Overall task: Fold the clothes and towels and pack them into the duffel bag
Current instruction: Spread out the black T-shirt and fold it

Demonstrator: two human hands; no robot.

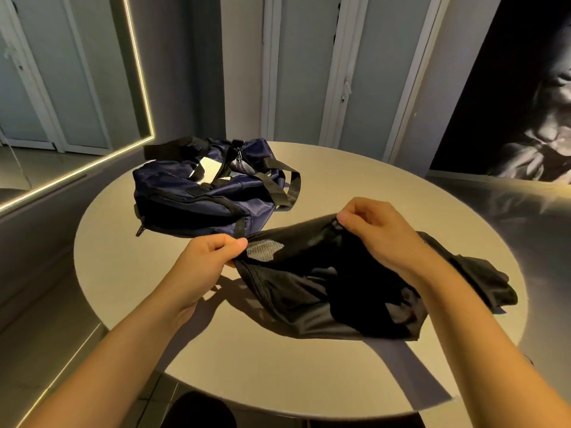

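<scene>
Two hands pinch a black mesh garment [324,288] above the round tabletop [129,273]: left grip [213,257], right grip [374,230]. Navy duffel bag [197,196] lies beyond.

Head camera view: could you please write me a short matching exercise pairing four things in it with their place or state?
Things:
1. duffel bag
2. black garment
3. left hand
4. right hand

Descriptions:
A. pinches the garment's upper edge nearer the bag
B. navy, lying at the table's far left
C. crumpled, partly lifted off the table
D. grips the garment's upper edge, farther right

Pairs: 1-B, 2-C, 3-A, 4-D
</scene>
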